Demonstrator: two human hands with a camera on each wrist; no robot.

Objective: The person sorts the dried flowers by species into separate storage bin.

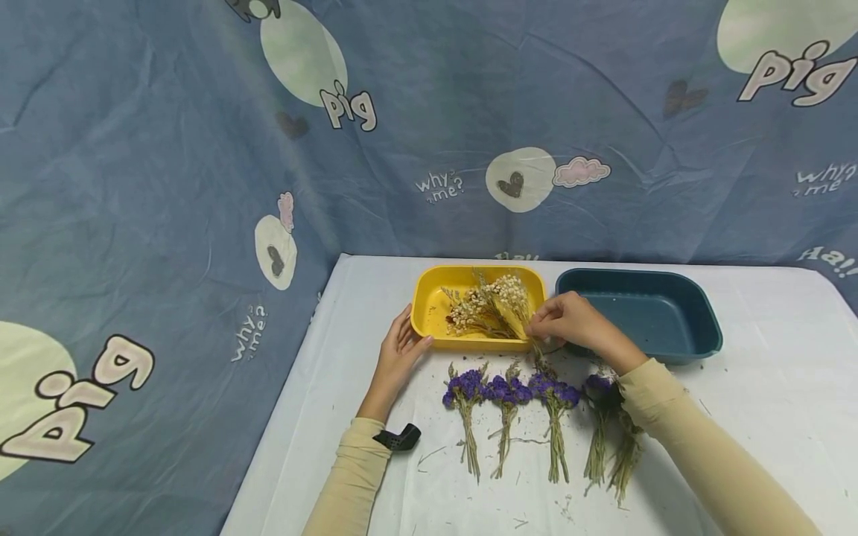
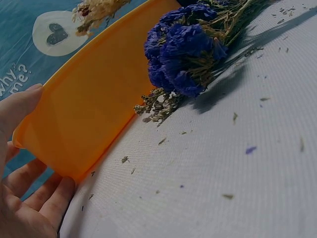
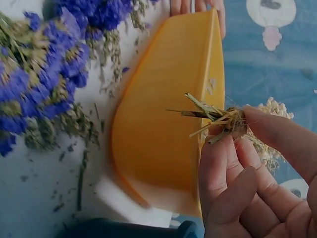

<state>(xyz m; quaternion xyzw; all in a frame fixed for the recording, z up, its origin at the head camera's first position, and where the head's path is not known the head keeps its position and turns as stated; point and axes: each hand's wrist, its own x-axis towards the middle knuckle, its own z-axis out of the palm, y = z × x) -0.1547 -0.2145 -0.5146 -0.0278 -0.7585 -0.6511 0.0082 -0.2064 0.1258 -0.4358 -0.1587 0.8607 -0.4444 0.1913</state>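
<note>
My left hand [image 1: 400, 353] holds the front left corner of a yellow plastic basin [image 1: 479, 345]; in the left wrist view the thumb is at its rim and the fingers lie round the outside. Over the basin's right end, my right hand [image 1: 561, 321] pinches the tied stems [image 3: 213, 118] of a bunch of dried white flowers [image 1: 512, 292]. The flower heads point into the basin, where other dried sprigs [image 1: 462, 313] lie. I cannot tell how many bunches are there. Several bunches of dried purple flowers [image 1: 467, 387] lie in a row before the basin, the rightmost partly behind my right forearm.
A dark teal basin [image 1: 670, 350] stands just right of the yellow one. Loose stems and crumbs [image 1: 432, 455] are scattered over the white tablecloth [image 1: 322, 372]. A blue printed cloth [image 1: 429, 216] hangs behind the table and along its left side.
</note>
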